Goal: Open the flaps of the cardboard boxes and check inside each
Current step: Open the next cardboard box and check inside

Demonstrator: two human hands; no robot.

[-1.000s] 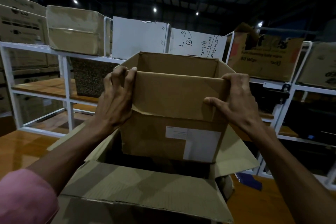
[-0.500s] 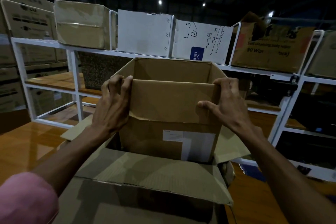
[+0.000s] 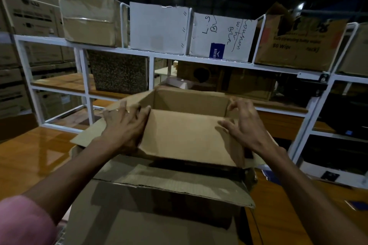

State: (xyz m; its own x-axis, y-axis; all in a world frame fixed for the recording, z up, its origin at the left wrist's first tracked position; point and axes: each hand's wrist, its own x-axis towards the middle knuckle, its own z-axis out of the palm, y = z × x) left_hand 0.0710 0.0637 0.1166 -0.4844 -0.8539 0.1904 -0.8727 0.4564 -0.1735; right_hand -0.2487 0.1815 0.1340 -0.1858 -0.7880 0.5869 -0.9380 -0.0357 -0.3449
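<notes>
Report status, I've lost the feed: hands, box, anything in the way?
Left grip and right grip on the small cardboard box, fingers curled over its side walls. Box flaps open, sitting inside the larger open carton. Nothing blocking.

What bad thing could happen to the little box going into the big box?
The small box sits low inside the large box, and both hands hold only its top edges, so a flap could bend or tear. Fingers might get pinched against the large box's wall. The near flap could fold inward.
</notes>
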